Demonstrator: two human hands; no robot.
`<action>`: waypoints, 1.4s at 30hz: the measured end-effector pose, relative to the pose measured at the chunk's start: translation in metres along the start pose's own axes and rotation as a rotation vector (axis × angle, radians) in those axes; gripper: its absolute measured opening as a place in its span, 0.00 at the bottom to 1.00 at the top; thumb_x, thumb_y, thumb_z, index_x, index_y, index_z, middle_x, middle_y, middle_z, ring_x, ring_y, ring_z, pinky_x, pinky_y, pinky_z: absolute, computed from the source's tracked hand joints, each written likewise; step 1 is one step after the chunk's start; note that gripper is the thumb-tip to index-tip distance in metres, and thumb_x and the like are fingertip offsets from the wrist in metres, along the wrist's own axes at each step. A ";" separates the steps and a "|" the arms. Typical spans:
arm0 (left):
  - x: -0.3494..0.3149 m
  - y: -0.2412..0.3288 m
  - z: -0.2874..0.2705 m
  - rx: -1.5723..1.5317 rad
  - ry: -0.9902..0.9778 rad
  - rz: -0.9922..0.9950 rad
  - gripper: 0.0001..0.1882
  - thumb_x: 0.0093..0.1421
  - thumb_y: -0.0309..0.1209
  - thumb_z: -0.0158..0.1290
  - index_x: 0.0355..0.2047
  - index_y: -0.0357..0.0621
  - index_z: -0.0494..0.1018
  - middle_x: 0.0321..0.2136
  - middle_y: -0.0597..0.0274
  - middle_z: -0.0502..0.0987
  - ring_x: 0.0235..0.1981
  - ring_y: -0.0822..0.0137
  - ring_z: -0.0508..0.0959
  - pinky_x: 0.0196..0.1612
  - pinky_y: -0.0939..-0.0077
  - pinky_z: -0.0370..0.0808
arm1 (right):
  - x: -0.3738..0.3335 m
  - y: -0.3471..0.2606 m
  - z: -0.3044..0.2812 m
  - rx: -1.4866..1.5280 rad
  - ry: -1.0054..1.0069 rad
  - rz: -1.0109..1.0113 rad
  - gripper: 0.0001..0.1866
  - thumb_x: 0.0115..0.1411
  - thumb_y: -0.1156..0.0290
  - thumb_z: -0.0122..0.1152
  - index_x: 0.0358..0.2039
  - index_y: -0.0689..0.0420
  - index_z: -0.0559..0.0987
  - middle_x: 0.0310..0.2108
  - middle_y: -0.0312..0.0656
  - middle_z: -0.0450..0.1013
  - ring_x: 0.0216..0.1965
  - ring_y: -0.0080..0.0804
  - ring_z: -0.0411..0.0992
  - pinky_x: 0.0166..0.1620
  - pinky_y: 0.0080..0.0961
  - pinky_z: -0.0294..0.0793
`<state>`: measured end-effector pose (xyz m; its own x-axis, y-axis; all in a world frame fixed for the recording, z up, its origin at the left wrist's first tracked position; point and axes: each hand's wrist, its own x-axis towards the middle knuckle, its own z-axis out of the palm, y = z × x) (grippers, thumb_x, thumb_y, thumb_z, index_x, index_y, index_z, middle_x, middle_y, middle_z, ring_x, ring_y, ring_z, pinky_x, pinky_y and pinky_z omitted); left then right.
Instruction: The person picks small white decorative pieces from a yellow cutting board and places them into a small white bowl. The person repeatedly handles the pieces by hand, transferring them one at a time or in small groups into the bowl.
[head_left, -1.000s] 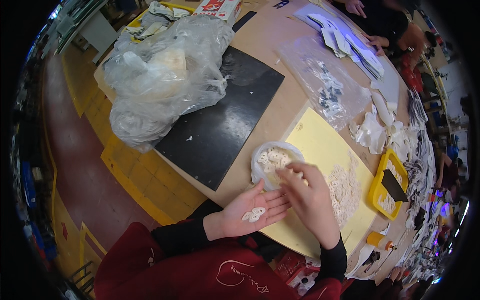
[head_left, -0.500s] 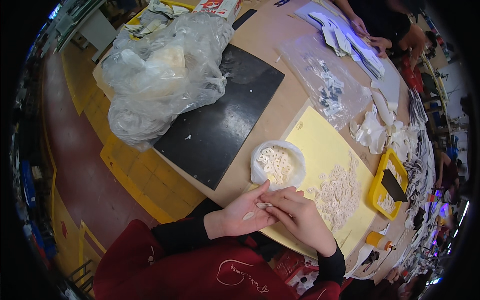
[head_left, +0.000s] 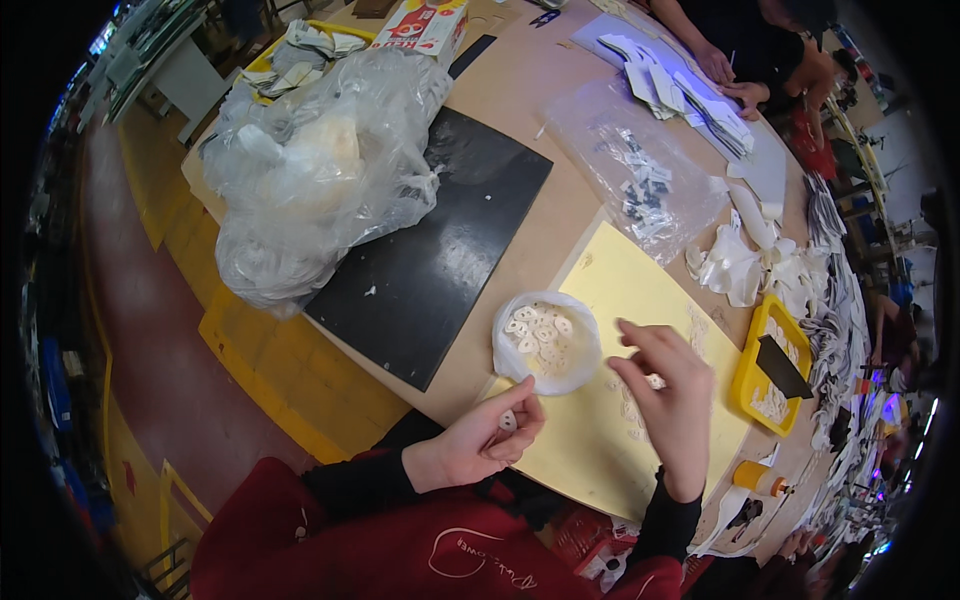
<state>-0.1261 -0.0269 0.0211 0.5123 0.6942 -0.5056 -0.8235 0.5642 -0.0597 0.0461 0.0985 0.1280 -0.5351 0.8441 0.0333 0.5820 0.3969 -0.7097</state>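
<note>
And the left hand (head_left: 485, 437) has curled up (one pale piece (head_left: 508, 421) peeking out), while the right hand (head_left: 670, 395) has swung away over the yellow sheet (head_left: 570, 455)!

It was a workshop: small cut pieces (head_left: 545, 335) and stacked white panels (head_left: 655, 80) lay on a worktop (head_left: 540, 240), a co-worker (head_left: 750, 35) occupied its far side, yellow-and-red flooring (head_left: 145, 260) ran alongside.

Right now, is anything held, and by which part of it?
The left hand cups a white piece, partly under curled fingers; the gripped part is hidden. Right hand: I cannot tell.
</note>
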 end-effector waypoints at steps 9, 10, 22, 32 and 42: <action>0.027 0.058 0.050 0.807 -0.097 0.846 0.41 0.75 0.61 0.22 0.24 0.42 0.70 0.17 0.66 0.66 0.17 0.75 0.62 0.25 0.82 0.60 | -0.059 0.035 -0.034 0.026 0.178 0.112 0.12 0.58 0.82 0.67 0.43 0.65 0.83 0.32 0.42 0.78 0.29 0.26 0.74 0.34 0.21 0.74; 0.032 0.062 0.053 0.868 -0.063 0.875 0.43 0.74 0.63 0.20 0.25 0.41 0.72 0.18 0.65 0.67 0.19 0.74 0.64 0.29 0.81 0.63 | -0.065 0.041 -0.035 0.026 0.179 0.120 0.11 0.58 0.82 0.67 0.43 0.65 0.83 0.32 0.42 0.78 0.29 0.25 0.74 0.34 0.21 0.74; 0.018 0.046 0.042 1.835 0.084 1.235 0.19 0.68 0.45 0.52 0.36 0.40 0.80 0.30 0.60 0.77 0.38 0.60 0.77 0.48 0.65 0.70 | -0.083 0.127 0.004 -0.443 0.145 0.052 0.33 0.56 0.64 0.73 0.62 0.56 0.74 0.62 0.54 0.65 0.62 0.56 0.63 0.64 0.45 0.64; 0.019 0.042 0.026 2.409 0.093 1.292 0.17 0.54 0.36 0.67 0.43 0.49 0.81 0.36 0.68 0.77 0.44 0.65 0.75 0.55 0.60 0.65 | -0.084 0.146 0.011 -0.262 0.355 -0.017 0.06 0.62 0.80 0.65 0.40 0.63 0.79 0.37 0.45 0.72 0.34 0.41 0.74 0.37 0.31 0.76; 0.029 -0.038 0.040 0.398 -0.126 -0.023 0.25 0.77 0.44 0.38 0.64 0.39 0.67 0.55 0.55 0.74 0.55 0.68 0.74 0.63 0.69 0.68 | -0.089 0.112 -0.009 -0.162 0.310 -0.283 0.05 0.60 0.78 0.65 0.36 0.63 0.80 0.36 0.45 0.76 0.36 0.44 0.76 0.39 0.32 0.76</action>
<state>-0.0703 -0.0099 0.0428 0.5758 0.7144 -0.3976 -0.6654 0.6920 0.2798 0.1642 0.0709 0.0519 -0.4930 0.7524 0.4369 0.5406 0.6584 -0.5238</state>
